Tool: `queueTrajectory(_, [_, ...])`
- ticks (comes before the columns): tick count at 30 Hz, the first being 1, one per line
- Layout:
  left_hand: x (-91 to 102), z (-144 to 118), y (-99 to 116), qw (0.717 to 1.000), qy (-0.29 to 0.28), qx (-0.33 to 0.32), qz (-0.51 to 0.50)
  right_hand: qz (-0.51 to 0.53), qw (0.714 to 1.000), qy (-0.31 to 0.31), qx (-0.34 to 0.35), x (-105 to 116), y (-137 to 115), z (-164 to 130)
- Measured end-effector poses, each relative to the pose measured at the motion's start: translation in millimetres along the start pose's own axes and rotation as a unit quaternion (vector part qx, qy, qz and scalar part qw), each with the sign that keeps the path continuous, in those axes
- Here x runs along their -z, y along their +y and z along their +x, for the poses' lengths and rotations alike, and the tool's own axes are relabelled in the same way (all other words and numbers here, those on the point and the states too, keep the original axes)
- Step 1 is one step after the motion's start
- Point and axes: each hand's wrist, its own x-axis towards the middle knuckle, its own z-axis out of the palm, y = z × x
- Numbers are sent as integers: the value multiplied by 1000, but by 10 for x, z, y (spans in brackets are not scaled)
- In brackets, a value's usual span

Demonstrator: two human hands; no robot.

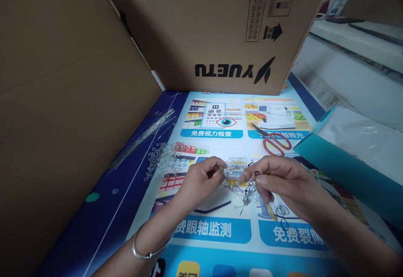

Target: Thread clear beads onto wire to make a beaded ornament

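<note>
Between my two hands is a tangled piece of thin wire with clear beads (247, 198) on it. My left hand (201, 180) pinches the wire at its left side, thumb and forefinger pressed together. On the other side, my right hand (280, 180) has its thumb and fingers closed near the piece's right edge, with a small dark loop (257, 173) at the fingertips. What exactly the right fingers grip is too small to make out. Below that hand lie several dark wire rings (282, 212) and a yellow curved item (271, 212).
Red-handled scissors (277, 143) lie beyond my right hand. Clear loose beads (162, 159) are heaped at the left beside a bundle of thin wires (146, 136). Cardboard walls (220, 29) stand at the back and left. A teal box (352, 168) with clear plastic stands at the right.
</note>
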Motion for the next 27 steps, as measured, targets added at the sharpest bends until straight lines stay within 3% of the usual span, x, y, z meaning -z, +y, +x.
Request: queueTrajectory(27, [-1,-7,13,1000,12,-8,25,1,1000,-3,-8,-2,22,12])
